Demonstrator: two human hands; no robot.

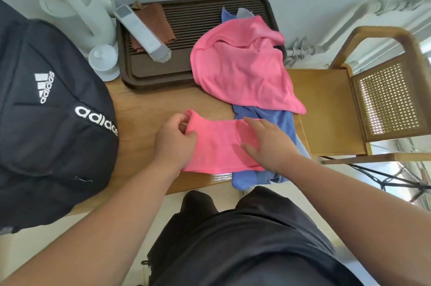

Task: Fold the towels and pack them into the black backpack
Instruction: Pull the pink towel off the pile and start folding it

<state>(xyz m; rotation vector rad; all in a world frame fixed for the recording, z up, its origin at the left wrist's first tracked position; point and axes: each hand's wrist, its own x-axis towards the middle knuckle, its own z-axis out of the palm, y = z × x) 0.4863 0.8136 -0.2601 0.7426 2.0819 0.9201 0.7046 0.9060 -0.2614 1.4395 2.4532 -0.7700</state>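
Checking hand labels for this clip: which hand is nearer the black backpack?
Left. The left hand pinches the folded pink towel at the edge facing the backpack; the right hand lies flat on the towel's far end.

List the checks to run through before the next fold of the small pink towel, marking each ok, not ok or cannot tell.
1. Left hand grips the edge of the small pink towel: ok.
2. Right hand lies flat on it: ok.
3. It lies clear of the blue towel: not ok, overlaps.
4. Large pink towel folded: not ok, crumpled.
5. Backpack open: cannot tell.
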